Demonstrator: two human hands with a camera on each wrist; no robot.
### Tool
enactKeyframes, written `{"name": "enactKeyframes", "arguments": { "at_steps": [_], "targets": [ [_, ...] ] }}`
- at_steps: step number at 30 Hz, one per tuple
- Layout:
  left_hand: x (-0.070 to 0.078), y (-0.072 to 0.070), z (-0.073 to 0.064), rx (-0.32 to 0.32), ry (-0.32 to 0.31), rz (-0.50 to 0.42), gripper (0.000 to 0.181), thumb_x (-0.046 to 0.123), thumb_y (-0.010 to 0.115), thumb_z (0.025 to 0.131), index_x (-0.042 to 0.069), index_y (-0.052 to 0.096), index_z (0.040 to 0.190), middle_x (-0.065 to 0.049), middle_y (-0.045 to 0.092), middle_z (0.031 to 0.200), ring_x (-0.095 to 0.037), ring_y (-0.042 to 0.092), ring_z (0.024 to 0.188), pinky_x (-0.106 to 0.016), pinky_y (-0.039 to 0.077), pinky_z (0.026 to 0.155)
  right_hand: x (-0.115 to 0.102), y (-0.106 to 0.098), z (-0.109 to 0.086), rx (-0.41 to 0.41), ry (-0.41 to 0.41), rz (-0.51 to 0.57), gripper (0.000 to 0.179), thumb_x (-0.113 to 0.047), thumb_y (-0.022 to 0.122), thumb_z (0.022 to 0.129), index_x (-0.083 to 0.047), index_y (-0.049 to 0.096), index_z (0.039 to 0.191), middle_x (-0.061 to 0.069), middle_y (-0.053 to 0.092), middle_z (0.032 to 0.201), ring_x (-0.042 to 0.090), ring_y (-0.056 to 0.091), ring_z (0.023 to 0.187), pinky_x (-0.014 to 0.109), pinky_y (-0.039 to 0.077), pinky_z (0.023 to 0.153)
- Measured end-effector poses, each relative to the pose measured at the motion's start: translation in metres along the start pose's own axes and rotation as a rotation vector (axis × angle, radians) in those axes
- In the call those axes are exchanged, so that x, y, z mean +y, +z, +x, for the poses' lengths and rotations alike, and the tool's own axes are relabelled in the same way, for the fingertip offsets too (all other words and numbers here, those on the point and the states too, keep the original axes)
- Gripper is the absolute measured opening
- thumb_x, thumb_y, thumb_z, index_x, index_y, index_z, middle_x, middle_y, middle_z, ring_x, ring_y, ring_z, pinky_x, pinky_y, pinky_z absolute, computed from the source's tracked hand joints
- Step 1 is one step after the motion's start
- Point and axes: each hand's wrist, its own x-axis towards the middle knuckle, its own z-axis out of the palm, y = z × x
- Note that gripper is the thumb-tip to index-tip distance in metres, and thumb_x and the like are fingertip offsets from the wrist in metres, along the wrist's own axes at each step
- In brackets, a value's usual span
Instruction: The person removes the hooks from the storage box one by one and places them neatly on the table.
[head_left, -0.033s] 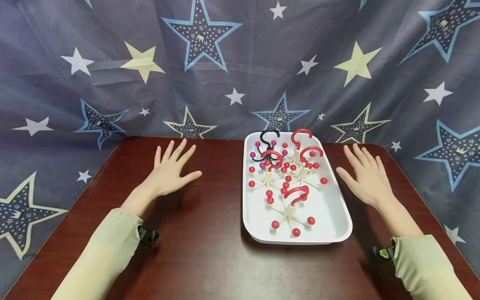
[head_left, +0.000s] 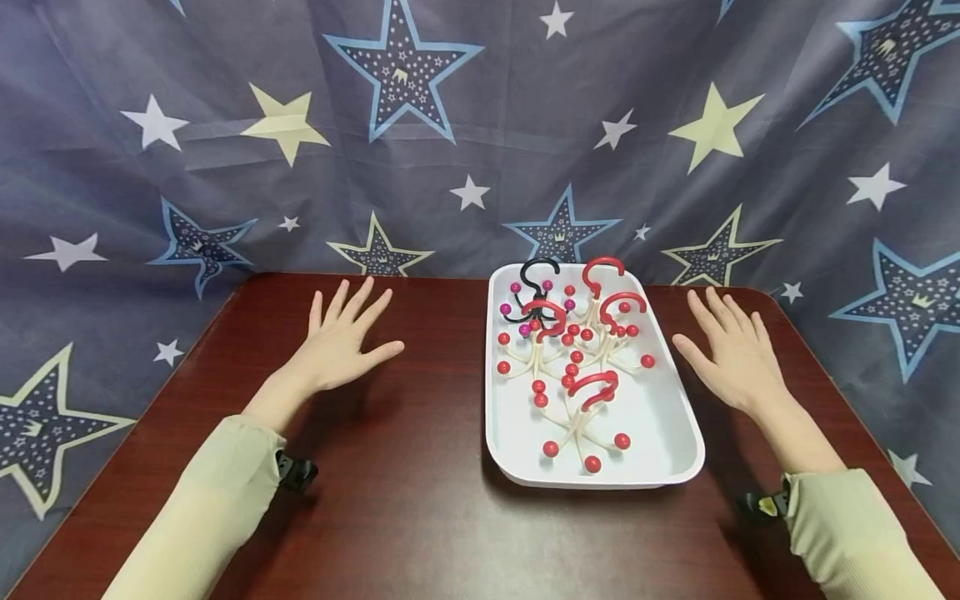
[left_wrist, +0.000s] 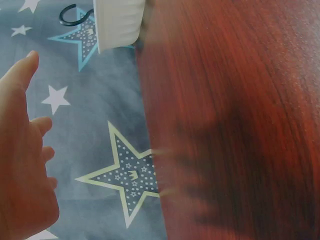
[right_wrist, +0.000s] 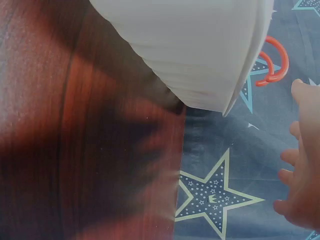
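Note:
My left hand [head_left: 335, 337] is held over the left part of the table, palm down with fingers spread, holding nothing; its shadow falls on the wood in the left wrist view. On the other side, my right hand [head_left: 731, 354] is spread beside the right rim of a white tray [head_left: 675, 454], also holding nothing. Inside the tray stand several scalp massagers with cream legs, red ball tips and curved red handles; the nearest one [head_left: 577, 423] sits apart at the front. A black scalp massager [head_left: 537, 307] with purple balls is in the back left corner, partly hidden.
The dark reddish-brown table [head_left: 390, 492] reaches back to a grey-blue curtain [head_left: 465, 233] printed with stars. Black camera straps circle both wrists. In the right wrist view the tray's outer wall [right_wrist: 185, 55] rises close to the right hand.

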Motion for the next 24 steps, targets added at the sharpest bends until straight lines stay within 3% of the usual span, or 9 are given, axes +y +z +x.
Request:
{"name": "enactKeyframes", "arguments": {
  "at_steps": [12,18,24],
  "targets": [
    [0.005,0.003,0.003,0.005,0.024,0.016,0.080,0.070,0.040,0.081,0.029,0.018,0.146,-0.003,0.005,0.154,-0.032,-0.003,0.140,-0.056,-0.012,0.105,-0.003,0.004,-0.001,0.021,-0.008,0.032,0.066,-0.047,0.041,0.092,-0.013,0.022,0.145,0.022,0.025,0.145,0.040,0.023,0.132,0.057,0.009,0.106],
    [0.012,0.005,0.004,-0.010,0.048,0.012,0.080,0.070,0.039,0.081,0.026,0.020,0.146,-0.006,0.008,0.153,-0.034,-0.001,0.139,-0.056,-0.010,0.105,-0.004,0.008,-0.001,0.034,0.011,0.095,0.063,-0.043,0.043,0.093,-0.012,0.025,0.144,0.021,0.027,0.145,0.043,0.028,0.128,0.059,0.022,0.100],
    [0.022,0.008,0.008,0.005,0.071,-0.006,0.078,0.068,0.041,0.081,0.024,0.026,0.144,-0.007,0.019,0.151,-0.032,0.008,0.139,-0.054,-0.005,0.108,-0.006,0.014,-0.005,-0.005,0.047,0.196,0.058,-0.038,0.041,0.094,-0.009,0.028,0.143,0.023,0.032,0.142,0.044,0.030,0.127,0.061,0.026,0.096]
  ]
}}
